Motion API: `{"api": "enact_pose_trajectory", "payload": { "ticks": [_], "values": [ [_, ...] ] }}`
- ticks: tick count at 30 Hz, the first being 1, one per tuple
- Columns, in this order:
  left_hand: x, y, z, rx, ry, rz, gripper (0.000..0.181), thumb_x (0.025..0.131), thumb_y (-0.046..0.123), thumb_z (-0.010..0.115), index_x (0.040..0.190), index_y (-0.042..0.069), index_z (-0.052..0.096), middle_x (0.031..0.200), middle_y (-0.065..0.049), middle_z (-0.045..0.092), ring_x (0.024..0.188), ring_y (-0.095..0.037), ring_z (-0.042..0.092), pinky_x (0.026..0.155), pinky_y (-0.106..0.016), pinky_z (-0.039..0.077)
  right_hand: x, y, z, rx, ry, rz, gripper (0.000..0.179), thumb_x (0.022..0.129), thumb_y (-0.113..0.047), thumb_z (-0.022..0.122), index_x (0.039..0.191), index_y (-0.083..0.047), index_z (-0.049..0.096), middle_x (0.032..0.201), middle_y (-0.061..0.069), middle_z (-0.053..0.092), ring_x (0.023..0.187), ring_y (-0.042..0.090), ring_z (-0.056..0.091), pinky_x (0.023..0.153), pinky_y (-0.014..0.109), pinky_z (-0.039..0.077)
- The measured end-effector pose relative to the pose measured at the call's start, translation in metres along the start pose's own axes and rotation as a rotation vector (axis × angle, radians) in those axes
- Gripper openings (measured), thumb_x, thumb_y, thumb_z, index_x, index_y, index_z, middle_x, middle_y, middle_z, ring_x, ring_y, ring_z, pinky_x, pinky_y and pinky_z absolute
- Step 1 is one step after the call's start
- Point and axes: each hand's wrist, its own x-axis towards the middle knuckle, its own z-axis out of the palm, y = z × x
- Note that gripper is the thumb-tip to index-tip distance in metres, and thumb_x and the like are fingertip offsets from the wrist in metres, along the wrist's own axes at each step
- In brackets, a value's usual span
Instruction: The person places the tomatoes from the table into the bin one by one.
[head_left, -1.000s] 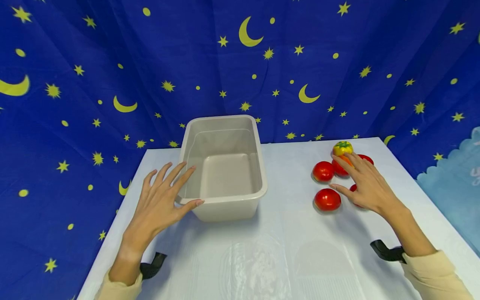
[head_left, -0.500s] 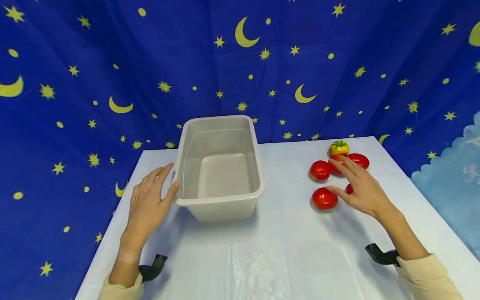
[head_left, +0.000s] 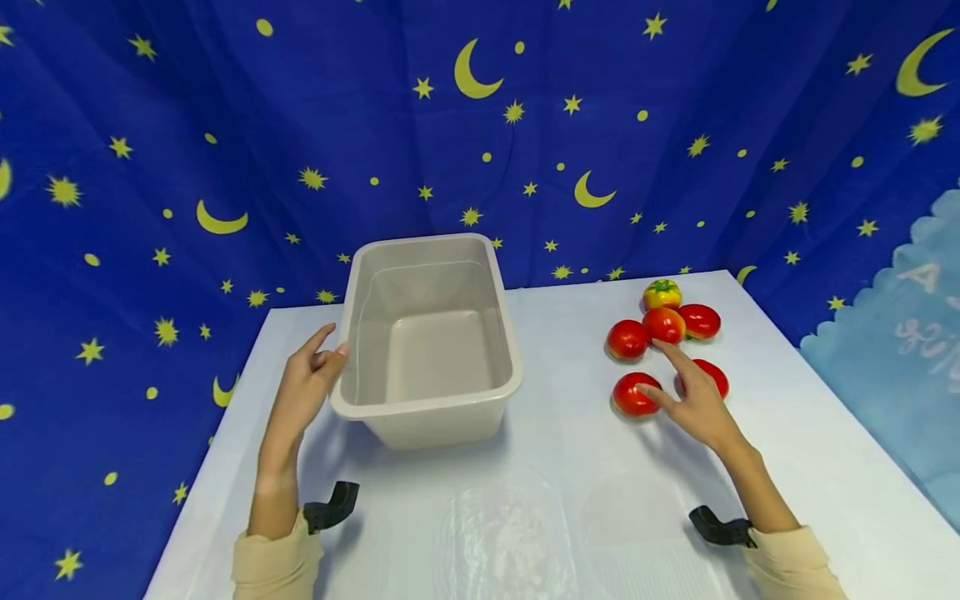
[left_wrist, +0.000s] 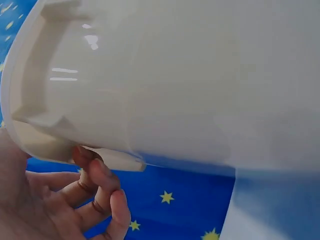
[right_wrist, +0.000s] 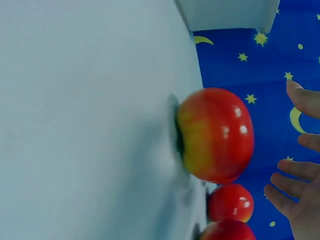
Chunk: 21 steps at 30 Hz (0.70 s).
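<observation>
A grey plastic tub stands left of the table's middle. At its left rim, my left hand pinches the edge. In the left wrist view, the curled fingers tuck under the lip and the thumb is mostly hidden. My right hand hovers with fingers spread over a group of glossy red round fruits. Closest to its thumb is the front red fruit, and another red fruit is partly hidden behind the hand. The right wrist view shows a fruit with a yellow-green underside, apart from the loosely spread fingers.
Behind the right hand lie more red fruits and a yellow one with a green top. A blue star-patterned curtain hangs behind the white table. Black camera mounts stick out from both wrists.
My left hand has gone from spread over the tub's left side to pinching its rim. The right hand has drawn back slightly toward me, uncovering the rear fruits. The head view has shifted.
</observation>
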Motion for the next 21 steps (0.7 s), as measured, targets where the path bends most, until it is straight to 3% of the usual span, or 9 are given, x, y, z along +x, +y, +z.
{"api": "enact_pose_trajectory", "payload": {
  "ticks": [4, 12, 21],
  "values": [
    [0.004, -0.001, 0.002, -0.091, 0.023, -0.029, 0.058, 0.103, 0.030, 0.048, 0.152, 0.004, 0.030, 0.114, -0.023, 0.067, 0.084, 0.005, 0.061, 0.076, -0.016, 0.048, -0.003, 0.009, 0.009, 0.049, 0.002, 0.022, 0.075, 0.088, -0.026, 0.073, 0.149, -0.006, 0.036, 0.151, 0.023, 0.037, 0.136, 0.047, 0.035, 0.098, 0.064, 0.039],
    [0.003, -0.006, 0.008, -0.281, 0.094, -0.102, 0.050, 0.102, 0.023, 0.052, 0.148, 0.009, 0.041, 0.090, 0.014, 0.070, 0.079, -0.001, 0.066, 0.070, -0.020, 0.052, -0.007, 0.018, 0.021, 0.032, 0.009, 0.017, 0.070, 0.085, -0.016, 0.076, 0.145, -0.003, 0.042, 0.147, 0.024, 0.043, 0.128, 0.046, 0.044, 0.097, 0.063, 0.042],
    [0.006, -0.007, 0.009, -0.328, 0.072, -0.111, 0.049, 0.102, 0.021, 0.050, 0.148, 0.006, 0.040, 0.082, 0.019, 0.070, 0.078, -0.002, 0.067, 0.072, -0.020, 0.050, -0.010, 0.023, 0.026, 0.013, -0.022, 0.052, 0.065, 0.086, -0.020, 0.075, 0.142, -0.002, 0.047, 0.145, 0.024, 0.045, 0.128, 0.043, 0.047, 0.095, 0.057, 0.046]
  ]
}}
